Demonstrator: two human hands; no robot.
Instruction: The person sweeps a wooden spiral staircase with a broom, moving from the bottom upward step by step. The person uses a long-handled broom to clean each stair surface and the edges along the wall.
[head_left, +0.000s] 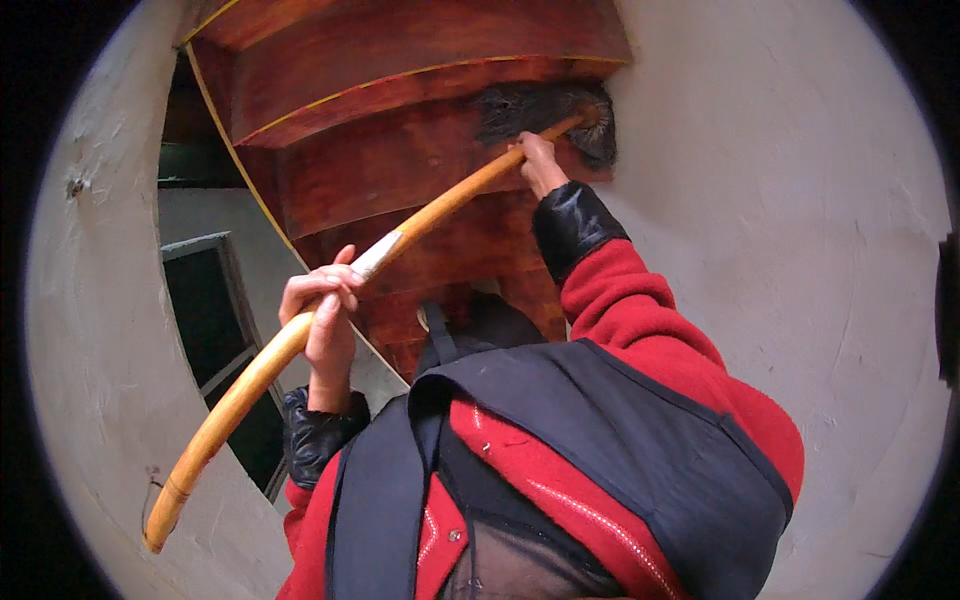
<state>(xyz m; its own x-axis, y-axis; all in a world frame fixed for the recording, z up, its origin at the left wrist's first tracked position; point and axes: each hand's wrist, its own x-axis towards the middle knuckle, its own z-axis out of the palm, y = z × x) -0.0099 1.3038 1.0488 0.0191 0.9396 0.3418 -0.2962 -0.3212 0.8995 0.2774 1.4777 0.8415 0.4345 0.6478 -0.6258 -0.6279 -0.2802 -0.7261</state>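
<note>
My left hand and my right hand are both closed around the handle of a broom. The yellow-brown wooden handle slants from the lower left to the upper right. A white patch shows on it just above my left hand, and a thin loop of cord hangs at its free end. My right hand grips it lower down, close to the broom's head. Dark bristles spread over a reddish-brown wooden stair step, at its right end beside the wall. The bristles appear to touch this step.
More steps with yellow-edged nosings rise at the top of the view. A pale plastered wall bounds the stairs on the right. On the left, an opening beyond the yellow-edged stair side shows a dark window below.
</note>
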